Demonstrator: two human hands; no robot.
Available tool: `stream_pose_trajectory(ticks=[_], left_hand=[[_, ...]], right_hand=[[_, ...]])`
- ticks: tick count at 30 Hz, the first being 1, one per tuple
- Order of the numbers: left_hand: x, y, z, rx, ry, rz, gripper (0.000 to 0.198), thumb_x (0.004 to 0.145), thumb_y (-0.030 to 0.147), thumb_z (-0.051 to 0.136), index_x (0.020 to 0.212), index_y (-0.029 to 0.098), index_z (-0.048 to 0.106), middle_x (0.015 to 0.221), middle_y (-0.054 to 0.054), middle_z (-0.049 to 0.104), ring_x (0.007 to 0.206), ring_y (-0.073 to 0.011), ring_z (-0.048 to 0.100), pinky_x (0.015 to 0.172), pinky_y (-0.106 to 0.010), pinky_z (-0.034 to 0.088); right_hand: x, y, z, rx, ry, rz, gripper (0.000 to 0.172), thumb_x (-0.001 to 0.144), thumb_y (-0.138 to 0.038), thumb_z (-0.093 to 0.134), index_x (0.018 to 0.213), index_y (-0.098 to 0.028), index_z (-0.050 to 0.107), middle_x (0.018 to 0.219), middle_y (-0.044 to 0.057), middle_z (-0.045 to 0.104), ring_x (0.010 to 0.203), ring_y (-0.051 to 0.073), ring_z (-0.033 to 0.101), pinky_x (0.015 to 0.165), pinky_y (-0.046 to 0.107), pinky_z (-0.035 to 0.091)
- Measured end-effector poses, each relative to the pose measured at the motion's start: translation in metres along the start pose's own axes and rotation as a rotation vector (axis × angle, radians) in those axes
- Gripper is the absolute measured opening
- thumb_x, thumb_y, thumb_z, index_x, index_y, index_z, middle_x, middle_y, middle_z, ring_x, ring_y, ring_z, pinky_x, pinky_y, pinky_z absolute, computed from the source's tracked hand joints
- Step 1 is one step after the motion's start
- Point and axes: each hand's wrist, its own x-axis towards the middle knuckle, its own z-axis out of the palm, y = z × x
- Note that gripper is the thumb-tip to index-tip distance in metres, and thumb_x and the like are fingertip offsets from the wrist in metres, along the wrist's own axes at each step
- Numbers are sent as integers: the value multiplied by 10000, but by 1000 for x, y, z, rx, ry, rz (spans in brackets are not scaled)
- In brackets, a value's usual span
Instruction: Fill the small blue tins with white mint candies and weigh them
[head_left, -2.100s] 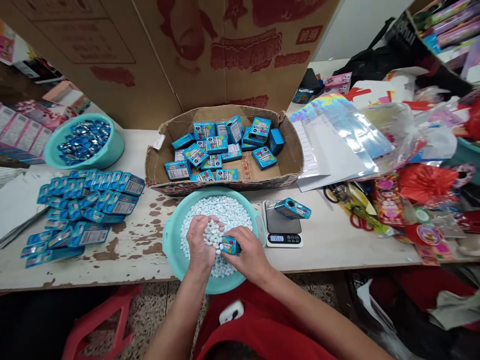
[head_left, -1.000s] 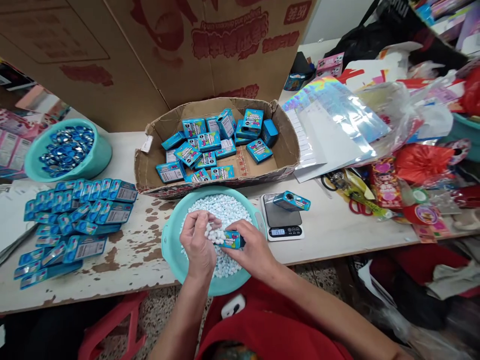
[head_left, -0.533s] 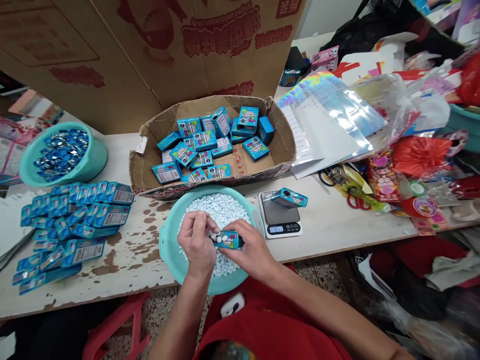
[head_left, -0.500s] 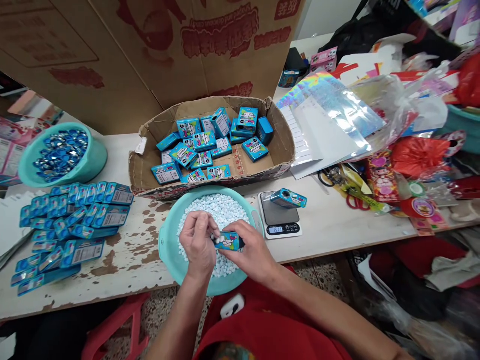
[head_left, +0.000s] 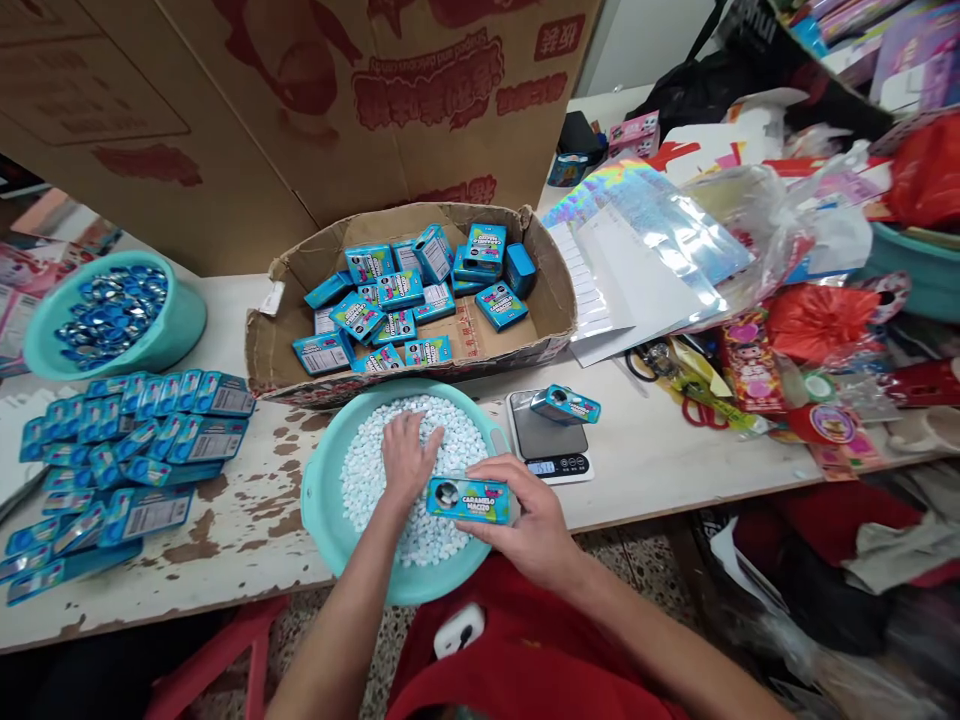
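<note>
My right hand (head_left: pixel 525 515) grips a small blue candy box (head_left: pixel 469 499) over the near edge of a teal basin (head_left: pixel 319 505) full of small white candies (head_left: pixel 442 440). My left hand (head_left: pixel 407 457) rests palm down in the candies, fingers curled into the pile. A second blue box (head_left: pixel 565 404) lies on a small digital scale (head_left: pixel 547 440) just right of the basin. Behind the basin, a torn cardboard tray (head_left: pixel 555 300) holds several more blue boxes (head_left: pixel 397 290).
Flat blue packs (head_left: pixel 127 450) are stacked at the left, near a teal bowl of blue caps (head_left: pixel 112 315). A big cardboard carton (head_left: pixel 337 100) stands behind. Holographic sheets (head_left: pixel 645 230), scissors (head_left: pixel 660 365) and cluttered wrappers fill the right. A red stool (head_left: pixel 210 660) is below.
My left hand has left the box's opening and dropped down into the candy pile. My right hand has turned the blue box flat and drawn it slightly toward me.
</note>
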Motion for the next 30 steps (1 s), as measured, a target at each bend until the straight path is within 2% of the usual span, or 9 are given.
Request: stream_pose_trajectory(ticks=[4,7,10,12,14,17,20,25,30], left_hand=[[-20,2,11,169,-129,18,324,823,470,491,978,204,590,949,-85,569,915,-241,536,772,-336,421],[-30,-3,3,46,-94,-77,254,812,444,504,823,209,601,820,-42,575,777,-195,550,674,-273,400],[-34,0,-13,-395,4,-373,241,751,430,575,717,191,581,659,3,543,601,-141,514,563,-231,374],[-35,14,-29,-787,81,-548,248,720,420,608,686,181,548,605,28,506,495,-103,453,473,-211,336],[-37,34,-48,-1134,153,-579,233,717,387,616,688,178,518,622,36,503,459,-80,424,433,-199,319],[-39,61,-71,-1419,208,-457,188,737,336,590,694,174,505,676,16,538,549,-104,509,498,-214,407],[-39,73,-80,-1462,292,-417,165,744,300,584,678,168,508,688,5,557,662,-148,578,592,-263,476],[-34,72,-81,-1411,417,-427,176,750,307,597,692,155,528,680,9,553,625,-144,585,558,-269,490],[-33,72,-81,-1343,437,-452,213,759,347,609,727,143,558,733,-12,598,588,-122,577,528,-241,472]], right_hand=[[1,6,3,-24,4,28,385,656,-241,783,996,-225,603,955,23,610,929,172,571,837,286,451],[2,12,2,-75,22,57,379,653,-237,781,984,-218,598,948,24,602,910,173,571,819,288,452],[1,18,1,-126,15,67,360,667,-232,768,979,-212,590,942,27,591,895,175,565,800,290,453],[1,20,2,-165,-11,58,354,679,-231,759,985,-209,583,947,32,588,905,183,557,800,297,450],[2,19,8,-213,-44,41,337,694,-225,745,986,-203,579,946,40,589,906,193,552,791,306,448],[6,14,21,-303,-99,12,295,711,-189,716,973,-195,580,934,49,599,893,208,549,778,322,446],[10,5,32,-369,-139,-16,286,694,-159,714,948,-196,588,904,44,609,875,215,553,770,329,443],[13,0,36,-394,-150,-11,325,660,-180,744,947,-198,593,913,38,619,882,219,560,772,333,441],[15,3,35,-361,-141,29,331,661,-193,744,955,-200,590,906,37,615,876,212,564,769,325,448]])
